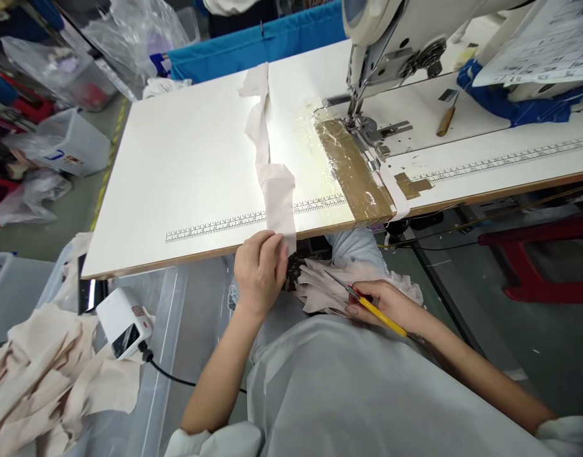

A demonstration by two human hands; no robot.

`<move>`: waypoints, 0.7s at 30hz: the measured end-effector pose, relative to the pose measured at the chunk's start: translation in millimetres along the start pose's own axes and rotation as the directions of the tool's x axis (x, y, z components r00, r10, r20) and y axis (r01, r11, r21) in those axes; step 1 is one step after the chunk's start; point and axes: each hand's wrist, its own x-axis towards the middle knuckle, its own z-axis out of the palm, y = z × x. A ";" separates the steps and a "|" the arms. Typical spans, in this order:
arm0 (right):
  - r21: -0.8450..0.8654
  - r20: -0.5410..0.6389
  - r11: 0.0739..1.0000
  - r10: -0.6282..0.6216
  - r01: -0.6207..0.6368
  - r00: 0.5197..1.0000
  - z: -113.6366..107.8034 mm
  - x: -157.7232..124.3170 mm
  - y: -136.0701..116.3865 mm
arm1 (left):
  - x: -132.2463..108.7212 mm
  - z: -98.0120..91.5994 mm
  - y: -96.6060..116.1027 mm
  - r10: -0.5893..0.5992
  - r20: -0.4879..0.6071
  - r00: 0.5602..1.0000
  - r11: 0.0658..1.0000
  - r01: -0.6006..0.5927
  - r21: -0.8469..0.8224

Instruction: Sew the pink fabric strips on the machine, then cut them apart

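I see a long pale pink fabric strip (271, 171) lying rumpled and twisted across the white desk (186, 158), running from the far edge to the near edge, where its lower end hangs over. On my lap lies a bunched pile of pink fabric (320, 289), and over it slim yellow-handled snips (362, 303) point left.

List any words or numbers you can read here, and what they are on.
None can be read.
Printed ruler strip along the white table's front edge: numerals too small.
Second ruler strip right of the sewing machine: blurred.
White paper sheet at top right: printed lines, illegible.
Blue mark on grey plastic bin: unclear.
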 end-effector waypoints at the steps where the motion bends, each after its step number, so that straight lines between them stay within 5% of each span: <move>1: 0.002 0.008 1.000 -0.004 0.004 1.000 0.6 0.7 0.5 | 0.7 -0.3 2.1 0.007 0.031 0.999 0.999 -0.009 0.050; 4: 0.006 0.025 1.000 -0.015 0.014 1.000 2.4 3.1 -0.7 | 7.1 2.1 7.0 0.029 0.084 0.996 0.987 -0.042 0.158; 7: 0.036 0.027 0.999 -0.001 0.000 1.000 2.7 4.6 -4.4 | 17.6 2.5 4.2 0.017 0.084 0.996 0.999 -0.021 0.050; 10: 0.088 0.032 0.996 0.021 -0.024 0.999 2.1 3.3 -5.4 | 23.3 -8.7 -5.6 -0.225 0.143 0.964 0.936 0.255 -0.244; 11: 0.099 0.031 0.995 0.029 -0.032 0.999 2.0 2.3 -4.4 | 22.6 -15.0 -9.7 -0.368 0.178 0.913 0.851 0.407 -0.332; 13: 0.105 0.027 0.993 0.046 -0.049 0.999 2.3 0.1 -0.8 | 16.2 -29.2 -17.4 -0.637 0.229 0.736 0.620 0.665 -0.415; 15: 0.105 0.027 0.992 0.063 -0.065 0.998 3.0 -1.7 4.1 | 4.7 -41.8 -21.8 -0.784 0.168 0.597 0.497 0.767 -0.406; 16: 0.101 0.032 0.992 0.070 -0.073 0.997 3.4 -2.1 6.5 | -1.8 -46.6 -22.0 -0.813 0.089 0.576 0.508 0.776 -0.375; 18: 0.093 0.049 0.992 0.079 -0.083 0.996 4.1 -1.4 10.3 | -13.3 -52.2 -18.1 -0.790 -0.092 0.606 0.605 0.746 -0.277; 21: 0.070 0.071 0.995 0.062 -0.067 0.996 5.1 3.4 12.2 | -19.9 -50.8 -8.8 -0.633 -0.184 0.752 0.774 0.623 -0.114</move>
